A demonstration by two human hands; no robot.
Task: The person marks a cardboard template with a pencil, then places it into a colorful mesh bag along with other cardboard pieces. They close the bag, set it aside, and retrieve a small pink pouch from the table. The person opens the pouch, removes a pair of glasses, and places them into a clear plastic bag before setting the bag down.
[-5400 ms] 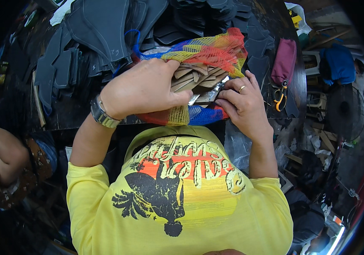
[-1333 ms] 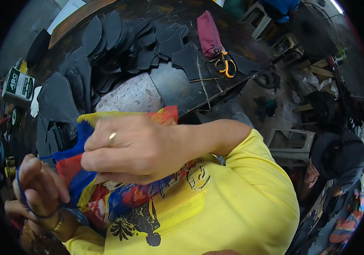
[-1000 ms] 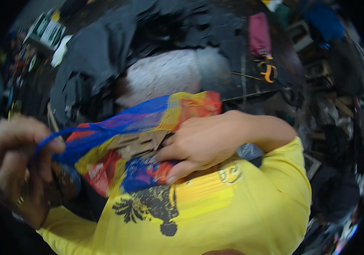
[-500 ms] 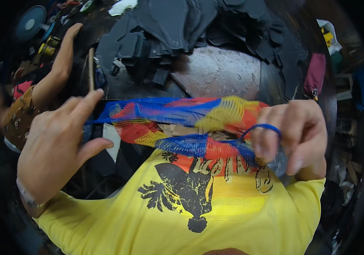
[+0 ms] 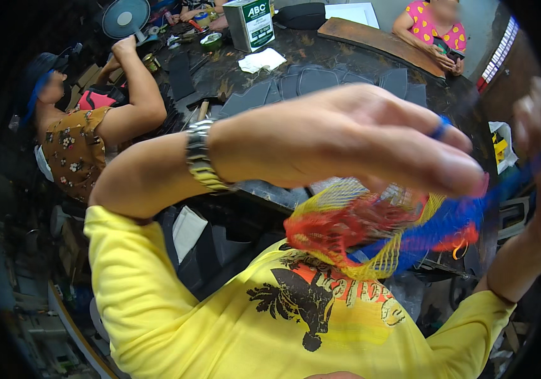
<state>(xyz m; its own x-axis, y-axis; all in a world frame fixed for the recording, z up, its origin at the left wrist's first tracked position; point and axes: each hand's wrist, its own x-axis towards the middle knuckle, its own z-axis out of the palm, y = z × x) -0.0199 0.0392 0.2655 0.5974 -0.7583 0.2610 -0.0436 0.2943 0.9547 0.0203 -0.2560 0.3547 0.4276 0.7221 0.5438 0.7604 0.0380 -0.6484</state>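
Step in hand: the mesh bag [image 5: 371, 230], a red, yellow and blue net sack, is being pulled out between the two hands in front of the chest; by my reading this is the stretching or opening-out of its blue end.
Left hand [image 5: 359, 136]: raised across the view above the bag, fingers spread and loosely curled, with a blue loop of the bag's cord [image 5: 438, 128] round one finger; it is not clenched on the net itself.
Right hand [image 5: 536, 126]: at the far right rim, blurred; a blue strand runs up toward it, but I cannot tell whether it is closed on it.
Where the bag is: in the air, just under the left hand, above the yellow shirt [image 5: 251, 316] and near the edge of the dark table [image 5: 321, 60].
Long axis: roughly level, left to right, rising slightly to the right.
Which way it points: bunched red-yellow end to the person's left, drawn-out blue end toward the right hand.
Next move calls for: probably a firm hold at both ends, so the loop does not slip off the finger.
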